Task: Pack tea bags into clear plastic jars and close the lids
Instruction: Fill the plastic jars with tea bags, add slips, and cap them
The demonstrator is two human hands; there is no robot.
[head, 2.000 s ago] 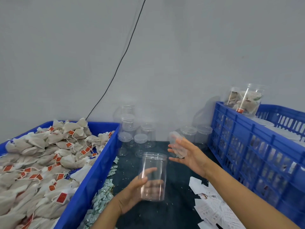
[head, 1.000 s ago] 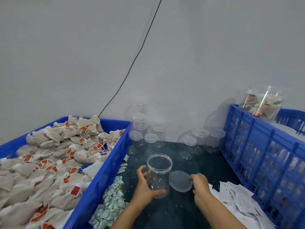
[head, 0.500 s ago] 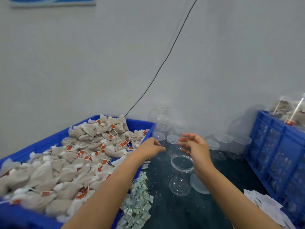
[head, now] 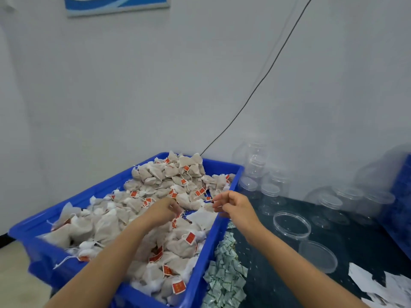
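A blue bin [head: 219,227] on the left is heaped with beige tea bags [head: 155,185] that carry red tags. My left hand [head: 163,211] is down on the pile near the bin's right side, its fingers curled into the bags; whether it grips one is hidden. My right hand [head: 232,206] hovers over the bin's right rim, fingers loosely curled, with nothing seen in it. An open clear jar [head: 291,226] stands on the dark table to the right, and its clear lid [head: 318,256] lies flat just in front of it.
Several empty lidded jars [head: 270,196] stand along the wall behind the open jar. Small green-white sachets [head: 224,278] lie heaped beside the bin. White paper slips [head: 382,285] lie at the right front. A blue crate's edge [head: 400,207] shows far right.
Both hands let go of the jar and lid, which now stand on the table, and moved left to the tea bag bin. My view swung left.
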